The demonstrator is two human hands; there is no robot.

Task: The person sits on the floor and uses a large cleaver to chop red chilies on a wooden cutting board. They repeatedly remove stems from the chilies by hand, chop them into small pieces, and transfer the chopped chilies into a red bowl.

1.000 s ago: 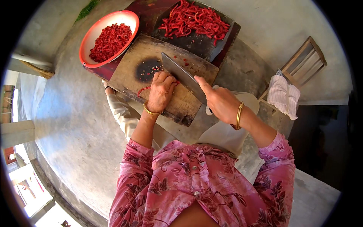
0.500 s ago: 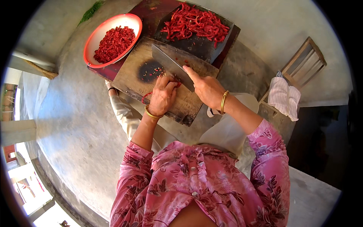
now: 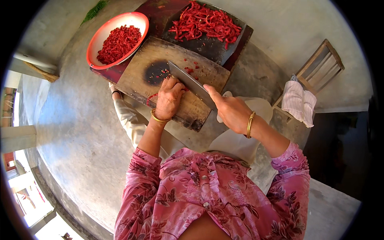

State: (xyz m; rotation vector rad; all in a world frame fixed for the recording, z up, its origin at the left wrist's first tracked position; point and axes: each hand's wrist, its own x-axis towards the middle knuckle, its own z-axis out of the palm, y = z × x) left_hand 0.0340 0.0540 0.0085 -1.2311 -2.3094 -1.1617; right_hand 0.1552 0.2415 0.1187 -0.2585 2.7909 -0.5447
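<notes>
My left hand [image 3: 169,99] is closed on red chili peppers [image 3: 151,99], pressing them onto the wooden cutting board [image 3: 134,82]. One thin pepper end sticks out left of the hand, and a bit of red shows at its right side. In my right hand [image 3: 231,110] is a cleaver [image 3: 193,85], its forefinger laid along the blade. The blade slants across the board just right of my left fingers. Cut red pieces [image 3: 189,70] and pale seeds lie beyond the blade, around a dark patch on the board.
A white basin with a red rim [image 3: 93,50] holds chopped chili at the far left. Behind the board, a dark metal tray [image 3: 204,50] carries whole peppers [image 3: 206,24]. Both rest on a dark red table [image 3: 154,10]. To the right stands a wooden chair [image 3: 324,66] with a striped cloth [image 3: 295,98].
My right hand and the cleaver have shifted right and toward me, uncovering cut pieces on the board. My left hand stays nearly in place on the peppers.
</notes>
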